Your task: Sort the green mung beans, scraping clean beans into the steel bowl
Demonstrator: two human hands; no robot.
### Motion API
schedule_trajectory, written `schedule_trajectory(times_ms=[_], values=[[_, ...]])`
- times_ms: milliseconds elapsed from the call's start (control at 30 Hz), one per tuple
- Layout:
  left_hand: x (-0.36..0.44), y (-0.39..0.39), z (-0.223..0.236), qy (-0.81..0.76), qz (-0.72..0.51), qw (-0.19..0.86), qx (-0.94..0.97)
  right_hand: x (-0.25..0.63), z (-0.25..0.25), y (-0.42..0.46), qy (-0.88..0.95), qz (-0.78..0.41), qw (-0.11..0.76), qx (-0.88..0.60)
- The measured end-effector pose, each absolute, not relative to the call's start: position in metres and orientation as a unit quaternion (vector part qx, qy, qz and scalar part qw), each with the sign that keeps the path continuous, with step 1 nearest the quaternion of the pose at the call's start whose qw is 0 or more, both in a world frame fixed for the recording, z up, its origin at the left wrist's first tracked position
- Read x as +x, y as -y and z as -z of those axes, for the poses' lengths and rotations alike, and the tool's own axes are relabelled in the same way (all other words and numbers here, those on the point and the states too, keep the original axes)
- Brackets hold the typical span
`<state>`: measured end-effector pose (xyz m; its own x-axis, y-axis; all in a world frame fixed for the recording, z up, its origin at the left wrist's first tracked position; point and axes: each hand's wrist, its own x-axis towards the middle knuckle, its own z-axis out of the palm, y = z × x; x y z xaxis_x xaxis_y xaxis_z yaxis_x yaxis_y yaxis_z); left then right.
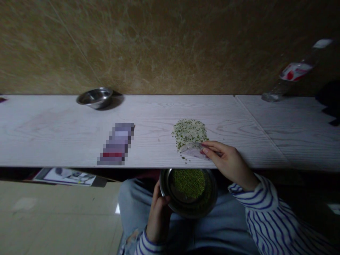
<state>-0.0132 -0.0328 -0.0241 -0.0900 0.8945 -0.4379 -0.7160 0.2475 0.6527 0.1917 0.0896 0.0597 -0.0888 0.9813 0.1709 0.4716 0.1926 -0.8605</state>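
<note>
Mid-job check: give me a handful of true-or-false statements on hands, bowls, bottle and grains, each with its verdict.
1. The left grip holds the steel bowl containing mung beans. True.
2. The right grip is buried in the steel bowl. False: it pinches a thin, pale sheet at the grain pile.
3. A second metal bowl sits left of the grain pile, near the wall. True.
4. The plastic bottle lies flat. False: it stands upright, at the right.
5. The grain pile is all green. False: pale, rice-like grains are mixed in.

no readable text, bottle label [295, 72] too blurred
</note>
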Motion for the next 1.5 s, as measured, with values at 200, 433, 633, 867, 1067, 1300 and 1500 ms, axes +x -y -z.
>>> schedule_trajectory(times_ms=[200, 433, 633, 867, 1067, 1300, 1500], values=[[-0.012, 0.033, 0.022, -0.424, -0.606, 0.665, 0.101, 0.195, -0.06, -0.089, 0.667, -0.319, 0.399, -0.542], [-0.012, 0.032, 0.028, -0.428, -0.612, 0.658, 0.101, 0.192, -0.059, -0.095, 0.664, -0.328, 0.409, -0.533], [-0.015, 0.032, 0.034, -0.425, -0.609, 0.662, 0.102, 0.191, -0.063, -0.095, 0.68, -0.331, 0.393, -0.522], [-0.015, 0.032, 0.037, -0.416, -0.613, 0.665, 0.094, 0.189, -0.066, -0.094, 0.687, -0.333, 0.384, -0.519], [-0.017, 0.032, 0.036, -0.428, -0.603, 0.667, 0.091, 0.186, -0.06, -0.096, 0.697, -0.32, 0.377, -0.519], [-0.018, 0.033, 0.034, -0.427, -0.607, 0.664, 0.095, 0.193, -0.058, -0.097, 0.676, -0.299, 0.4, -0.542], [-0.018, 0.034, 0.031, -0.426, -0.602, 0.667, 0.104, 0.179, -0.057, -0.091, 0.676, -0.327, 0.396, -0.529]])
